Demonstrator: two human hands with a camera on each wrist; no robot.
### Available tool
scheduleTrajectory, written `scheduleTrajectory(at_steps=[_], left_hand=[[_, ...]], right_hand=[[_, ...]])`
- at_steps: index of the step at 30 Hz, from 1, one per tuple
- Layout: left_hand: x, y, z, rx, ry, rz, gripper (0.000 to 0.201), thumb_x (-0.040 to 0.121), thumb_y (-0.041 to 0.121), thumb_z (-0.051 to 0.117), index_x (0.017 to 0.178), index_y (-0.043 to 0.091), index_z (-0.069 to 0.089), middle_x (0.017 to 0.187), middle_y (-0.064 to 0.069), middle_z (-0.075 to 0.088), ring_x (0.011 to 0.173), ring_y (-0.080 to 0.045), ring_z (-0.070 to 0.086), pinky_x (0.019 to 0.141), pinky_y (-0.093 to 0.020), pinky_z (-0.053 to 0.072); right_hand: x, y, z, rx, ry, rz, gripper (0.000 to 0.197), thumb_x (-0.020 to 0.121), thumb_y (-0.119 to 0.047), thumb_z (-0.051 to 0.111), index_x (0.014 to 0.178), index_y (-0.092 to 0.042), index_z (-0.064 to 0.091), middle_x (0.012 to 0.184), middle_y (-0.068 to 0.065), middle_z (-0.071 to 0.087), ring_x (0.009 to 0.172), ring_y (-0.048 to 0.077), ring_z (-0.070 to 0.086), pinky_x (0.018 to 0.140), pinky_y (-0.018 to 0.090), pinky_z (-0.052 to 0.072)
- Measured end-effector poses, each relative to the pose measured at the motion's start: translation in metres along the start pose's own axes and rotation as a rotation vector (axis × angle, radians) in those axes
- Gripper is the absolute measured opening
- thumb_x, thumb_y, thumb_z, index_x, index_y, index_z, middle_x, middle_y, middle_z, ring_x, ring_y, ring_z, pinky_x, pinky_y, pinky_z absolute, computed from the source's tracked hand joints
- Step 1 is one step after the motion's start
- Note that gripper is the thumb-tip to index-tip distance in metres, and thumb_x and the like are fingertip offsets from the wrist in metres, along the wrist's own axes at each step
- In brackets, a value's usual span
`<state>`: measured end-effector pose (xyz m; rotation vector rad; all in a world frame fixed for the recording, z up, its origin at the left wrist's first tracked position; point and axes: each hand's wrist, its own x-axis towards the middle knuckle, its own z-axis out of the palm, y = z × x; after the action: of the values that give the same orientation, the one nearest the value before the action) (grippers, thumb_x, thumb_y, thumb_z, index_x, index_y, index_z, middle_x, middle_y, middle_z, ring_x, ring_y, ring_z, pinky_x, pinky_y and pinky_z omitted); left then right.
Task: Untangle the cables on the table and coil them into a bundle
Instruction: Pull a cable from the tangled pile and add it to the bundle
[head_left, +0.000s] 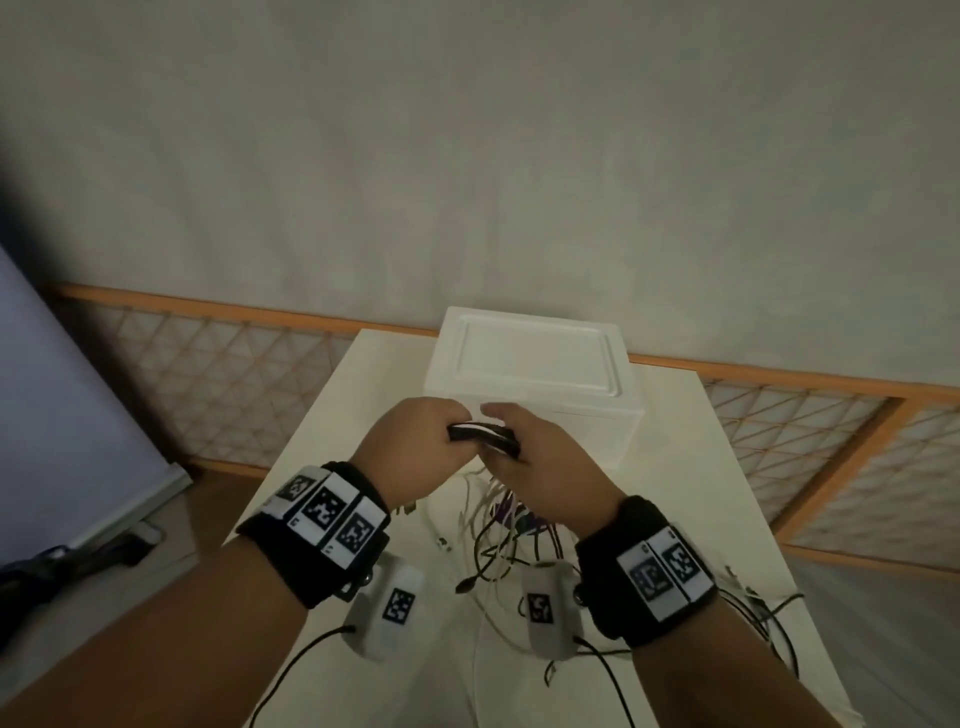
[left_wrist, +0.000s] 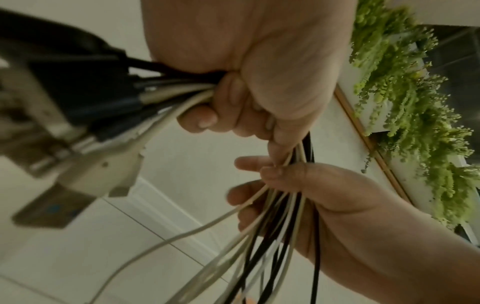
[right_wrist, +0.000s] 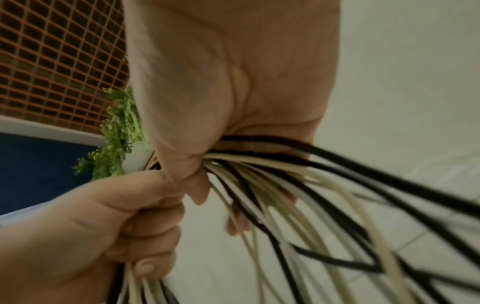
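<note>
Both hands are raised above the white table (head_left: 363, 395), holding one bunch of black and white cables (head_left: 485, 435) between them. My left hand (head_left: 415, 447) grips the bunch in a fist (left_wrist: 233, 98). The plug ends (left_wrist: 85, 115) stick out of that fist to the left. My right hand (head_left: 540, 467) is just to the right of it, fingers curled round the same strands (right_wrist: 259, 164). The right hand (left_wrist: 298, 191) shows below the left in the left wrist view. From the hands the loose strands (head_left: 506, 525) hang down to a tangle on the table.
A white lidded box (head_left: 535, 374) stands on the table just beyond the hands. More loose cable (head_left: 763, 608) lies near the table's right edge. An orange lattice fence (head_left: 218, 384) runs behind the table, and green foliage (left_wrist: 415, 102) shows in the wrist views.
</note>
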<state>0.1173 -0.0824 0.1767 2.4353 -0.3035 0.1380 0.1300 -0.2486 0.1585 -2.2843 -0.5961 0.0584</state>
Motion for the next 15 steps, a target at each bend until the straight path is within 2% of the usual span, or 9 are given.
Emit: scheduleTrajectory(at_steps=[2,3,5,6,7,8,10,12,15], left_hand=[[-0.001,-0.006,0.002,-0.113,-0.029,-0.033,0.033,0.087,0.016,0.063,0.057,0.017,0.049,0.054,0.005,0.045,0.048,-0.006,0.044,0.051,-0.024,0.037],[0.000,-0.009,0.004,-0.215,-0.036,-0.062,0.031,0.088,0.018,0.064,0.060,0.012,0.051,0.053,0.005,0.044,0.046,-0.005,0.043,0.050,-0.022,0.037],[-0.001,-0.013,0.005,-0.438,-0.071,-0.129,0.029,0.088,0.021,0.067,0.071,0.000,0.057,0.053,0.003,0.043,0.045,-0.007,0.042,0.051,-0.023,0.037],[-0.002,-0.015,0.006,-0.570,-0.112,-0.158,0.025,0.085,0.021,0.070,0.073,0.001,0.059,0.052,0.003,0.043,0.045,-0.010,0.042,0.052,-0.024,0.038],[-0.005,-0.016,0.007,-0.713,-0.163,-0.172,0.020,0.081,0.020,0.071,0.069,0.008,0.059,0.050,0.003,0.041,0.044,-0.011,0.040,0.052,-0.025,0.039],[-0.007,-0.018,0.009,-0.850,-0.212,-0.175,0.021,0.078,0.018,0.070,0.062,0.016,0.057,0.048,0.004,0.038,0.041,-0.011,0.036,0.050,-0.024,0.040],[-0.012,-0.021,0.015,-1.049,-0.294,-0.214,0.029,0.074,0.019,0.071,0.055,0.020,0.050,0.045,0.004,0.032,0.037,-0.009,0.029,0.048,-0.023,0.039],[-0.015,-0.023,0.021,-1.165,-0.370,-0.249,0.030,0.071,0.026,0.073,0.054,0.020,0.048,0.044,0.004,0.030,0.035,-0.008,0.028,0.048,-0.023,0.040],[-0.018,-0.023,0.027,-1.225,-0.473,-0.255,0.022,0.071,0.034,0.068,0.062,0.017,0.057,0.042,0.003,0.038,0.033,-0.009,0.034,0.050,-0.024,0.043]], right_hand=[[0.001,0.005,0.007,-0.020,0.051,0.004,0.022,0.088,-0.017,0.059,0.110,-0.020,0.061,0.088,-0.007,0.064,0.079,0.009,0.059,0.072,0.025,0.045],[0.003,0.004,0.010,-0.006,0.109,-0.006,0.017,0.088,-0.014,0.058,0.103,-0.019,0.062,0.081,-0.010,0.061,0.073,0.006,0.056,0.067,0.022,0.041],[0.005,-0.002,0.011,0.005,0.220,-0.052,0.014,0.087,-0.009,0.056,0.098,-0.016,0.061,0.077,-0.011,0.058,0.069,0.004,0.052,0.063,0.020,0.038],[0.007,-0.005,0.009,0.007,0.255,-0.071,0.015,0.086,-0.007,0.055,0.097,-0.016,0.061,0.079,-0.010,0.059,0.070,0.006,0.053,0.063,0.021,0.039],[0.008,-0.008,0.005,0.006,0.273,-0.082,0.015,0.086,-0.007,0.056,0.097,-0.016,0.061,0.080,-0.009,0.061,0.072,0.009,0.055,0.064,0.023,0.042],[0.008,-0.012,0.001,0.004,0.273,-0.088,0.015,0.086,-0.007,0.056,0.096,-0.016,0.062,0.080,-0.008,0.062,0.074,0.011,0.057,0.065,0.024,0.045],[0.009,-0.018,-0.004,-0.015,0.250,-0.118,0.015,0.085,-0.007,0.055,0.096,-0.016,0.062,0.081,-0.006,0.064,0.075,0.013,0.059,0.068,0.028,0.048],[0.009,-0.021,-0.005,-0.028,0.218,-0.134,0.016,0.084,-0.006,0.055,0.095,-0.015,0.063,0.082,-0.004,0.066,0.075,0.014,0.059,0.069,0.031,0.049],[0.010,-0.019,-0.002,0.022,0.225,-0.125,0.019,0.082,-0.002,0.055,0.092,-0.016,0.064,0.081,-0.004,0.067,0.075,0.012,0.061,0.071,0.032,0.050]])
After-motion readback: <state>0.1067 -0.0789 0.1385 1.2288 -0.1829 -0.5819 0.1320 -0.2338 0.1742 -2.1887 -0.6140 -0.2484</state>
